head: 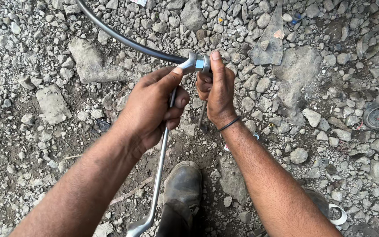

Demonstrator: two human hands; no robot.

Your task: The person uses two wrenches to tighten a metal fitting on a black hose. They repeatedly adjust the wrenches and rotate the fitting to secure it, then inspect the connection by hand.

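Note:
A black hose (123,40) curves in from the top left and ends in a silver metal fitting (194,63) at centre. My left hand (152,107) is wrapped around a long silver spanner (158,180) whose upper end sits on the fitting, thumb pressed near the fitting. My right hand (218,90) grips the fitting's right end, thumb on top, and a second thin metal tool (202,117) hangs down below its fingers. A black band circles the right wrist.
Grey gravel and larger flat stones (51,103) cover the ground. My dark worn boot (182,184) stands below the hands. A round dark metal part (375,116) lies at the right, a white ring (341,215) at the bottom right, a flat rubber scrap (270,46) up top.

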